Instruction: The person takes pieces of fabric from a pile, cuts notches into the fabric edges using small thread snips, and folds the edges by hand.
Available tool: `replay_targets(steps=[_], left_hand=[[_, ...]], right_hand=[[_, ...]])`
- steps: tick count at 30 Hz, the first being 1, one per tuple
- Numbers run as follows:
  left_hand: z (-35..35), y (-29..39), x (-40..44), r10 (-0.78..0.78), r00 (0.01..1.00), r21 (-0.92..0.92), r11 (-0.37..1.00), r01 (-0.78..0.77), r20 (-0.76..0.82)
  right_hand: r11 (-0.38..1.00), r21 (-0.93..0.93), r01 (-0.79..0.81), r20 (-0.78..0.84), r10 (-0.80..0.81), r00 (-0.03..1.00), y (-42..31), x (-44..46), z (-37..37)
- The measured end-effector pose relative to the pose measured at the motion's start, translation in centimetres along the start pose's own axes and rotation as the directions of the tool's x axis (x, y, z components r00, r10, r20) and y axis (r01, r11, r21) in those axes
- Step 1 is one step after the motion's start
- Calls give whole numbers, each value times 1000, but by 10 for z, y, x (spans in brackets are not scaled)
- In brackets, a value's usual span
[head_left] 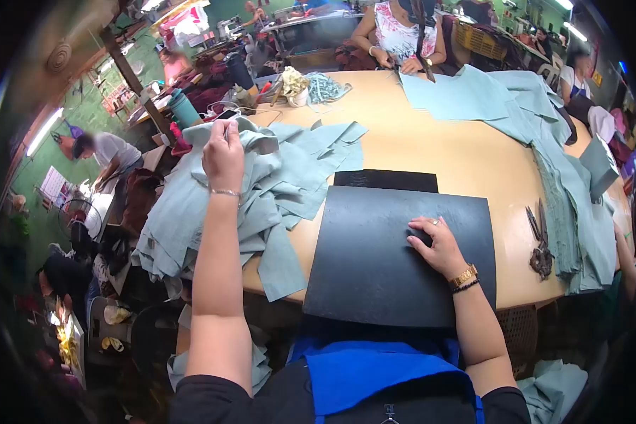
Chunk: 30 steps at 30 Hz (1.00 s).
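My left hand [224,159] is raised over a heap of pale blue-green fabric pieces [261,173], its fingers closed in a pinch on a piece of that cloth. Beneath my right hand [438,247] lies a large black board [374,268]. The thumb and fingers of that hand are apart, resting on the board with a dark patch between them, which looks like shadow. A second black sheet [396,180] shows from under the board's far edge.
Scissors [539,240] lie right of the board on the wooden table [374,134]. A stack of pale blue-green fabric [558,184] runs down the right side. Across the table a person [406,35] handles cloth. A tub [295,92] and fabric strips [326,88] stand at the far side.
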<state>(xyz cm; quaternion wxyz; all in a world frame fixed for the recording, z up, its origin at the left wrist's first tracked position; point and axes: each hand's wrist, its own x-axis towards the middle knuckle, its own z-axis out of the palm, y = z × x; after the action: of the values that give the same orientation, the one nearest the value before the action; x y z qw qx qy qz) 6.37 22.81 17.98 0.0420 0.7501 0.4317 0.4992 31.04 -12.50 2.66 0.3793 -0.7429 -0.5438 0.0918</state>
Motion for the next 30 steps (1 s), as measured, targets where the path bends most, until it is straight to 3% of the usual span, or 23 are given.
replay_targets(steps=[5,9,12,13,15,21,22,25,26,29,30], left_hand=[[13,16,-32,119,989,-301,943,-140,-86],[15,37,-72,304,943,-374,865,-334,-138],[3,61,-112,248,969,-449,864,-230,-20],[9,62,-123,303,950,-459,835,-302,-74],[11,72,-152,277,960,-529,821,-214,40],[10,73,-193,423,847,-611,776,-156,322],[10,63,-192,439,841,-594,783,-185,317],[0,42,-184,485,834,-275,866,-417,263],[10,19,-186,493,822,-206,869,-450,285],[23,-9,-180,447,872,119,872,-474,198],[32,-20,-177,436,884,156,874,-460,166]], right_hand=[[999,46,-23,-17,24,1000,0,1,-1],[1000,-3,-27,-3,27,1000,-6,1,-1],[976,216,30,-69,-15,997,-16,3,10],[964,251,83,-94,-61,994,-25,4,15],[930,317,187,-151,-145,978,-48,11,27],[908,333,254,-92,-237,967,-80,48,65],[874,331,355,-171,-314,934,-78,54,68],[894,348,282,-149,-245,958,-73,63,75],[869,355,344,-232,-275,933,-71,65,79],[614,771,170,-240,32,970,-35,71,117],[676,727,122,-243,87,966,-24,68,117]])
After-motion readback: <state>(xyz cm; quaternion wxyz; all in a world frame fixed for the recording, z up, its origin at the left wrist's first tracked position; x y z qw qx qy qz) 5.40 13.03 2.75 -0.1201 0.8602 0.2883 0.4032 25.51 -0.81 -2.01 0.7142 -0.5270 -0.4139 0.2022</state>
